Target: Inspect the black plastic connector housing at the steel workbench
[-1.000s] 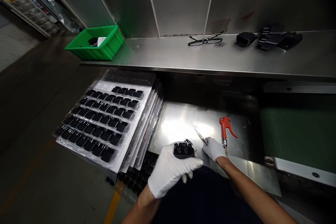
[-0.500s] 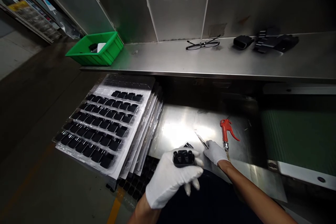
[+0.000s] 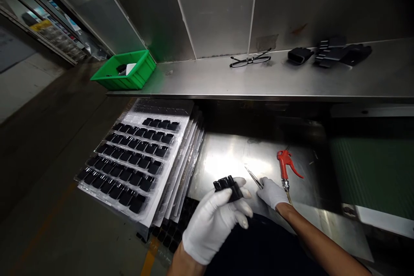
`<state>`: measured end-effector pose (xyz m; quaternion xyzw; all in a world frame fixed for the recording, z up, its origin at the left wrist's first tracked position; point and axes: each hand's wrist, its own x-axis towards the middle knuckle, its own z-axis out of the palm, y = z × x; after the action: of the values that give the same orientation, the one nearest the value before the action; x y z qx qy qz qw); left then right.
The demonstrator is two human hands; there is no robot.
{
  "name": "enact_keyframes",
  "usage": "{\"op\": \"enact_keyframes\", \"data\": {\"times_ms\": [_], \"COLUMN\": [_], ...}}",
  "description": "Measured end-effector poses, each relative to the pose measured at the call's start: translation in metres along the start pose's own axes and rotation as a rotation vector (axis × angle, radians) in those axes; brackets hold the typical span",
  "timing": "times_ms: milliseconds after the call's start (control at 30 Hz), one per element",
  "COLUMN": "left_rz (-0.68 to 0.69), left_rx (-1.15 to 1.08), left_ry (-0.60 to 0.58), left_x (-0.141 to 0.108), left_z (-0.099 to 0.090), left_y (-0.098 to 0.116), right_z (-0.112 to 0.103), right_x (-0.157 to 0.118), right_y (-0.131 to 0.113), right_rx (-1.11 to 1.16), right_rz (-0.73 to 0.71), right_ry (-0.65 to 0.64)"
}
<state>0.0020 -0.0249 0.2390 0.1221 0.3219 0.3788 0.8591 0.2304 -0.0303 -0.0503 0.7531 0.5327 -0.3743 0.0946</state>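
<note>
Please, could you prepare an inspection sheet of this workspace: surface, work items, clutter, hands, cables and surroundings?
Surface: metal tabletop, bright glare beside the stack.
Work items: black part, held; tweezers, held; stack of trays, black pieces in rows on top; red air gun, lying near the right hand.
Clutter: eyeglasses, green bin and dark objects on the metal shelf.
Left hand: gloved, gripping the black part.
Right hand: gloved, holding the tweezers.
Cables: nothing seen; thin hose at the air gun.
Surroundings: panelled wall; yellow floor line.
</note>
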Motion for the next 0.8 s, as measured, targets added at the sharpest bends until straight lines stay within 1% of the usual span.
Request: {"op": "enact_keyframes", "data": {"times_ms": [67,133,200,267,533,633,800], "left_rz": [-0.044,-0.061,-0.037,-0.009,-0.017,0.007,0.01], "left_rx": [-0.122,-0.208,-0.22,-0.196,-0.242,-0.184,-0.063], "left_ry": [0.033,0.096,0.167,0.208,0.153,0.11,0.076], "left_x": [0.002,0.004,0.005,0.007,0.008,0.006,0.007], "left_z": [-0.002,-0.001,0.001,0.003,-0.004,-0.008,-0.009], "left_y": [-0.001,-0.001,-0.001,-0.002,-0.005,-0.005,-0.001], "right_z": [0.0,0.0,0.0,0.0,0.003,0.004,0.005], "right_x": [0.0,0.0,0.0,0.001,0.004,0.006,0.011], "right_y": [0.0,0.001,0.001,0.001,0.004,0.005,0.008], "right_rx": [-0.003,-0.009,-0.016,-0.022,-0.055,-0.041,0.02], "right_rz": [-0.006,-0.006,-0.002,0.003,0.025,0.046,0.068], "right_ry": [0.004,0.007,0.002,-0.008,-0.072,-0.094,-0.107]}}
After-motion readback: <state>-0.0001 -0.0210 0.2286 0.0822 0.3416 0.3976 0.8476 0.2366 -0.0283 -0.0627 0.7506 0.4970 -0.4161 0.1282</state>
